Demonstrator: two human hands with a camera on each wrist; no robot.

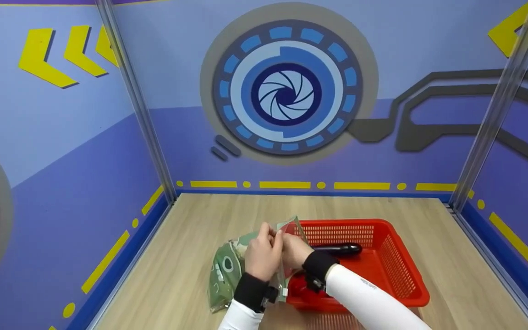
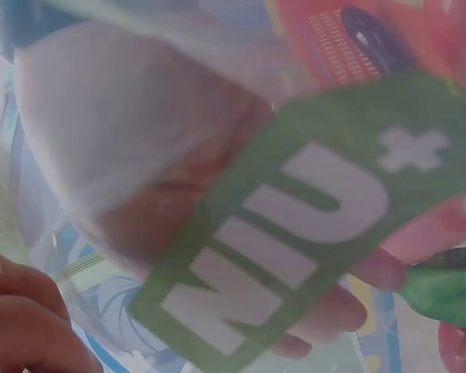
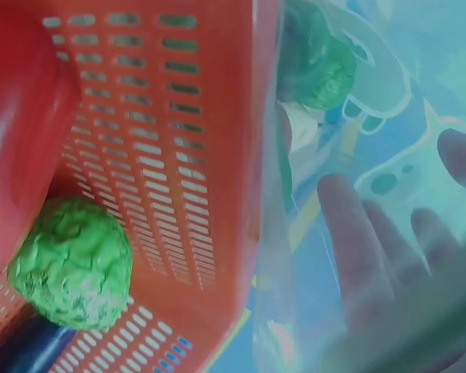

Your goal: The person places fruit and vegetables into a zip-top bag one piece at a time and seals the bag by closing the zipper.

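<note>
A green plastic bag [image 1: 227, 270] with cartoon faces and a clear side leans on the table, its white zip slider [image 1: 284, 292] hanging low at the near edge. My left hand [image 1: 262, 256] pinches the bag's top edge between thumb and curled fingers. Close against it, my right hand [image 1: 295, 252] grips the same mouth, its fingertips mostly hidden behind the left in the head view. A green label [image 2: 279, 225] reading NIU+ crosses the left wrist view. Through the clear plastic, a crinkled green piece [image 3: 330, 74] shows in the right wrist view.
A red perforated basket [image 1: 404, 261] stands right of the bag, under my right forearm. It contains a dark eggplant [image 1: 342, 249], a glossy red piece [image 3: 19, 124] and a crinkled green ball [image 3: 74, 264]. Decorated panels [image 1: 177, 146] wall the table [image 1: 172, 266] at back and sides.
</note>
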